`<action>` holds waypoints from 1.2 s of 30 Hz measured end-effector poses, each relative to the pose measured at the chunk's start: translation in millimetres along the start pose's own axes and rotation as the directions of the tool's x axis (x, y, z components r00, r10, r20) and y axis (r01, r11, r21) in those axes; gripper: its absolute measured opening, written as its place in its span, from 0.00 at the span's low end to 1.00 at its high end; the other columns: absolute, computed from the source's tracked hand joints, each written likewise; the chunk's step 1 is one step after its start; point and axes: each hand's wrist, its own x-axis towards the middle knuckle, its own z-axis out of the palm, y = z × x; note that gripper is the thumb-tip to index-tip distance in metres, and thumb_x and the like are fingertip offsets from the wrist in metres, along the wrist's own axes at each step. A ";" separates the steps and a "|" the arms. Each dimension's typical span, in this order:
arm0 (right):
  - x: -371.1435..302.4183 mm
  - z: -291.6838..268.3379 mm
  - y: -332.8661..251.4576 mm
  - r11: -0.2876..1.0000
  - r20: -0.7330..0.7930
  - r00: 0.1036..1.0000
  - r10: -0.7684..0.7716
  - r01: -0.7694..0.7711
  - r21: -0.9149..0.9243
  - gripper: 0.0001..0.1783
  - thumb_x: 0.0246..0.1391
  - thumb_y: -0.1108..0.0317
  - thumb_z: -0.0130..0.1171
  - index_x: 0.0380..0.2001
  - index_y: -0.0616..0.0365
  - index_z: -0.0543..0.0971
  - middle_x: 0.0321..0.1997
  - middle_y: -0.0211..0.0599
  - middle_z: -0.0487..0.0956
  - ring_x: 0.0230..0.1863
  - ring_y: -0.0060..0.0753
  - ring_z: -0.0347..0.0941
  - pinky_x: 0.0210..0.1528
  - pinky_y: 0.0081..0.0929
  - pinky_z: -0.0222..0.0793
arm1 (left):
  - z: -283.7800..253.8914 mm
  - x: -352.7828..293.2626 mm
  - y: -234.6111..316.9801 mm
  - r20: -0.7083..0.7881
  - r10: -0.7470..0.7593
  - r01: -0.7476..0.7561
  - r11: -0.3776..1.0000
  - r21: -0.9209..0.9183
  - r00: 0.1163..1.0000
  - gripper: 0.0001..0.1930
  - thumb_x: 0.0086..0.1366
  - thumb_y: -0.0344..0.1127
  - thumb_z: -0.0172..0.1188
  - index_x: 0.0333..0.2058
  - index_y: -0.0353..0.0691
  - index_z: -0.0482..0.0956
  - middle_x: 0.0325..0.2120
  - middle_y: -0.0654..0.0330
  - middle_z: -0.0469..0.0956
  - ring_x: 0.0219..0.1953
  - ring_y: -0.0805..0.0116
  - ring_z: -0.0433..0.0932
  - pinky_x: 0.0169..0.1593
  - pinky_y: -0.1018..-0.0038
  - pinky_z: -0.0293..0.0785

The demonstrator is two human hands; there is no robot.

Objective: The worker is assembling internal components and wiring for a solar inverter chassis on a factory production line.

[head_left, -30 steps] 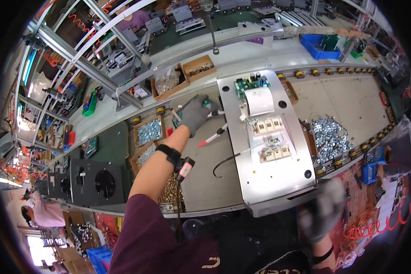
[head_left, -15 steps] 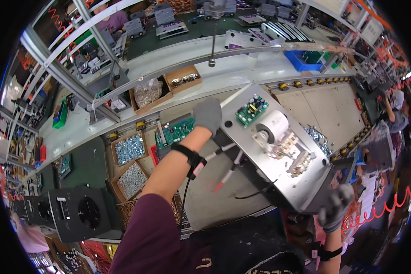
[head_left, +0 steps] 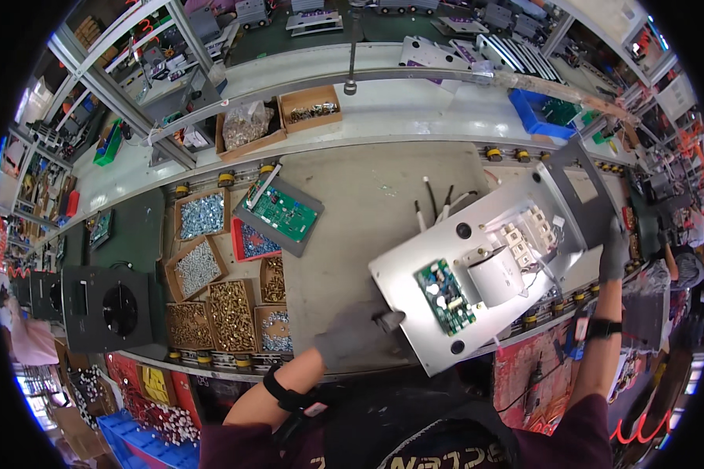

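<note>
L hand is by metal plate's left edge; R hand is at dark panel, right. Can't tell if grips clamp.

Beige worktop — metal unit at right, fastener boxes, red tray at left

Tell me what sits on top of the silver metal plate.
Mainly a green circuit board, a white cylinder and several pale blocks. The plate surface directly beneath them is covered.
</note>
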 end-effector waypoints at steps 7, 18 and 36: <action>87.1 165.1 -54.3 0.971 0.279 0.960 -0.032 -0.036 0.237 0.21 0.58 0.59 0.58 0.51 0.61 0.76 0.43 0.30 0.78 0.42 0.21 0.71 0.46 0.19 0.66 | 74.8 -32.6 -8.6 0.118 -0.298 0.306 0.729 -0.612 0.947 0.21 0.64 0.52 0.60 0.31 0.34 0.78 0.21 0.59 0.77 0.22 0.71 0.77 0.28 0.75 0.73; 32.1 241.5 -0.1 0.885 0.752 0.639 -0.163 0.431 -0.175 0.29 0.58 0.49 0.55 0.56 0.58 0.72 0.55 0.53 0.74 0.52 0.46 0.74 0.55 0.34 0.68 | 111.1 -75.4 17.8 -0.134 -0.471 0.170 0.547 -0.819 0.872 0.15 0.66 0.43 0.60 0.37 0.35 0.75 0.24 0.62 0.74 0.23 0.75 0.71 0.27 0.78 0.66; -197.5 177.6 234.2 0.863 0.610 0.731 0.306 0.059 -0.503 0.21 0.55 0.62 0.57 0.49 0.61 0.75 0.46 0.49 0.79 0.47 0.46 0.76 0.48 0.39 0.70 | -64.6 -97.1 -158.0 -0.382 -0.634 0.130 0.609 -0.782 0.672 0.22 0.65 0.48 0.59 0.48 0.35 0.74 0.33 0.59 0.78 0.31 0.70 0.79 0.36 0.72 0.79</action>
